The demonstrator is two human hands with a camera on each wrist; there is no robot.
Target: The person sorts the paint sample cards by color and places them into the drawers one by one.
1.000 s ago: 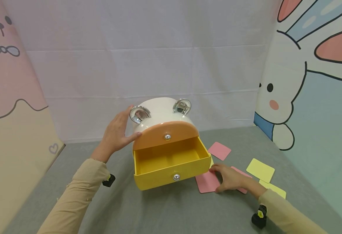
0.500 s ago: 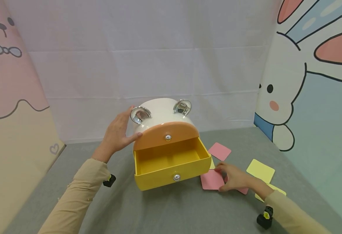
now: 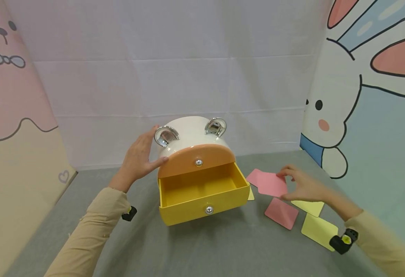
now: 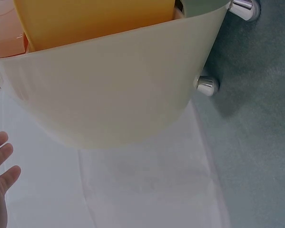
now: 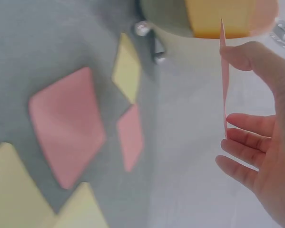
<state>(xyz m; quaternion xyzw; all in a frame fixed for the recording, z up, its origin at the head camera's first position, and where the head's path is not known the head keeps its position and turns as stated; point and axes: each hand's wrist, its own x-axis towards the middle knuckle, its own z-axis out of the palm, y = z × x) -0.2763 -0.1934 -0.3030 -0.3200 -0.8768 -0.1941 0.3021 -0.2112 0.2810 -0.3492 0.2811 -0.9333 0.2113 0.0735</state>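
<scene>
We see the right grip (image 3: 306,186) pinching a pink card (image 3: 269,185) by its edges above the desk (image 3: 202,254), the left grip (image 3: 136,157) resting spread against the drawer box (image 3: 193,132). That slight hold, we think, could let the card slip.

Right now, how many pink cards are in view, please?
3: the held card in the right hand, the far card partly behind it, the near card in front on the table. Some may be hidden.

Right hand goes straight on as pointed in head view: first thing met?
Likely the open yellow drawer, the flat pink card in the right hand leading; depth is unclear, so it might pass above.
</scene>
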